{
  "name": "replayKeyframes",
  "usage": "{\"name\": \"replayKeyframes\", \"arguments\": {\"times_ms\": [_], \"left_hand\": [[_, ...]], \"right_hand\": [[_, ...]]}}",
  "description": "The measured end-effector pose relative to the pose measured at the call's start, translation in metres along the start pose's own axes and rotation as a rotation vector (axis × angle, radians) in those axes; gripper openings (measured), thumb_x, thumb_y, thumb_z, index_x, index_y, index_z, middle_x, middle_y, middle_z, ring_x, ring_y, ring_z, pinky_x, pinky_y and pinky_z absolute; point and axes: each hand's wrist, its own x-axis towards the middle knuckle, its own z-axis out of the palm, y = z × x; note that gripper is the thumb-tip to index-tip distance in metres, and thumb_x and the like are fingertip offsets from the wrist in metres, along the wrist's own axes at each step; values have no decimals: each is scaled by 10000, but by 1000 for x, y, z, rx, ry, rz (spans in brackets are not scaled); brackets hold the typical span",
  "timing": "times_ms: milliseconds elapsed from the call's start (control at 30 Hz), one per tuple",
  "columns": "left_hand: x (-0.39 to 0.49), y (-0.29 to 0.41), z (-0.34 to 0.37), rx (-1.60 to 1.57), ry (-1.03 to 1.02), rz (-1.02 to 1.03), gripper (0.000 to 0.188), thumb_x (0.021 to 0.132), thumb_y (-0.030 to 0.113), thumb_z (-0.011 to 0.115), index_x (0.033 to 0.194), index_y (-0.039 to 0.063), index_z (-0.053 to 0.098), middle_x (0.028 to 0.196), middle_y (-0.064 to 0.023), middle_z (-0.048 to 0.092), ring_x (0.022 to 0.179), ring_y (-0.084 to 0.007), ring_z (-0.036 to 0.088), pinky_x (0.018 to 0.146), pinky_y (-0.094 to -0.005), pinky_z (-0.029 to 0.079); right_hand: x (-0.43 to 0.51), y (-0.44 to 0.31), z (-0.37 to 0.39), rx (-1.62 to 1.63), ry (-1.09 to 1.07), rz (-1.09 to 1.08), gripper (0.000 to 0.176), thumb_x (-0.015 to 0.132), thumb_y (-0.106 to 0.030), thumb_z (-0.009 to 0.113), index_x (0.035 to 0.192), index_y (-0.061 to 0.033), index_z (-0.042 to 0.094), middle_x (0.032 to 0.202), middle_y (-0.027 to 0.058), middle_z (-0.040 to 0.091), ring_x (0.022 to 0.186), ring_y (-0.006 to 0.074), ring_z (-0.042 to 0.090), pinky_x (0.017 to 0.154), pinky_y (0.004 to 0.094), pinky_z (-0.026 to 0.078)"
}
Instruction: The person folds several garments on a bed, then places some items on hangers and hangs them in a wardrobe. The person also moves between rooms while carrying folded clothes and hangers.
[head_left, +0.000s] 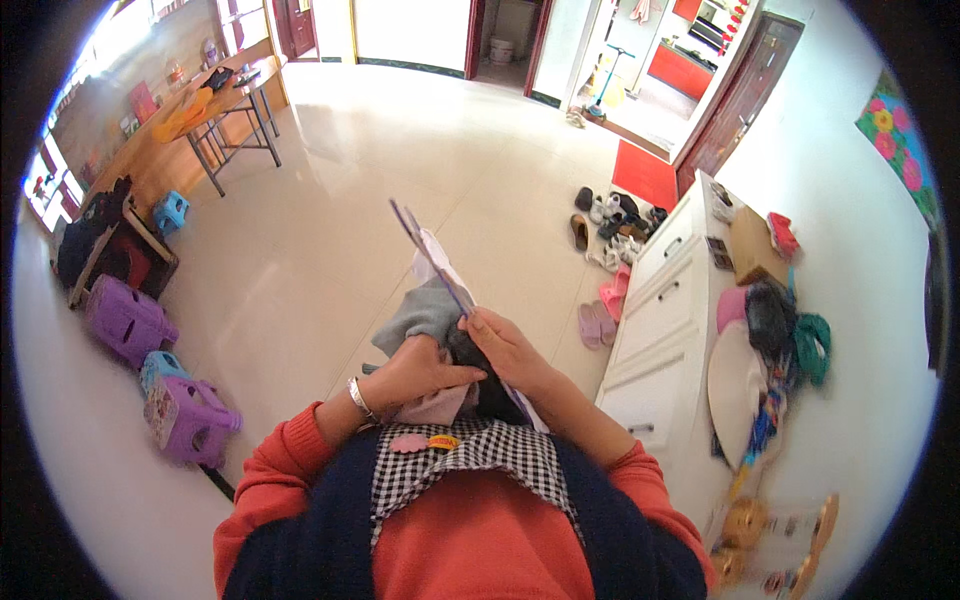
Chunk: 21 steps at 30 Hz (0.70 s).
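Note:
In front of my checked apron, my left hand grips a bunched grey cloth, and a bracelet circles that wrist. Pale pink cloth hangs just below the same hand. My right hand pinches a long, thin, flat thing with purple edges, seen almost edge-on and tilted up to the left. I cannot tell what it is. White fabric shows beside its upper part, and dark cloth lies between my hands. My fingers partly hide the cloths.
Right of me stands a white cabinet with hats and a cardboard box on top. Several shoes lie on the floor beside it. Purple plastic stools stand at left. Farther off are a table and a red mat.

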Motion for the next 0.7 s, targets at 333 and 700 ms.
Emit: {"name": "replayKeyframes", "arguments": {"times_ms": [333,700], "left_hand": [[94,5,-61,-99,161,185,452,752,168,783,1119,-8,586,1006,-77,653,914,-140,579,828,-312,483],[242,0,-112,-417,114,239,393,800,70,719,1161,14,574,1081,-42,624,1014,-144,556,911,-302,456]], "right_hand": [[111,10,-63,53,-35,69,336,1035,-322,400,905,-45,540,839,-23,478,834,82,439,777,247,396],[233,32,-163,25,118,97,324,1032,-322,411,851,-84,535,779,-57,459,749,43,414,691,183,358]]}}
